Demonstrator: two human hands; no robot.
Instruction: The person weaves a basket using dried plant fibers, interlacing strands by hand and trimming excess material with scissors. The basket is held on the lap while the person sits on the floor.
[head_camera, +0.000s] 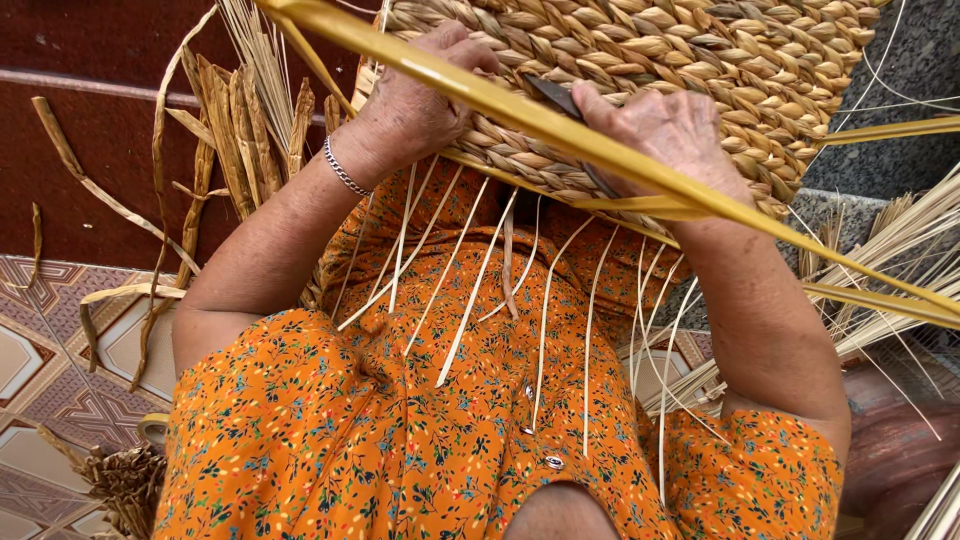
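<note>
Nearest the camera is the person's orange flower-printed dress, and over its lap hang thin, pale, stiff fibre spokes, loose at their lower ends and running up into the work. Both bare forearms reach forward from the sleeves; the left wrist wears a silver chain bracelet.

The left hand sits on the near edge of a large basket of braided, straw-coloured fibre, its fingers curled and clamped over the weave to steady it. The right hand lies on the same edge further along, its fingers closed around a slim dark tool whose tip pokes out toward the left hand; how deep it goes into the plait cannot be told. A long flat yellow strip crosses diagonally over both hands, from top left to the right edge, seemingly passing under the right palm.

The basket rests on the lap and tilts away, touching both hands, with the spokes trailing from its near edge. By the look of it, the step in hand is working at the rim: one hand braces while the other works the tool into the braid. Any further move there calls for a firm hold by the left hand, a gap kept open in the tight plait, and the strip kept flat and untwisted.

Beyond, a bundle of dried brown reeds leans at the left over a patterned tiled floor, with more pale stalks to the right.
</note>
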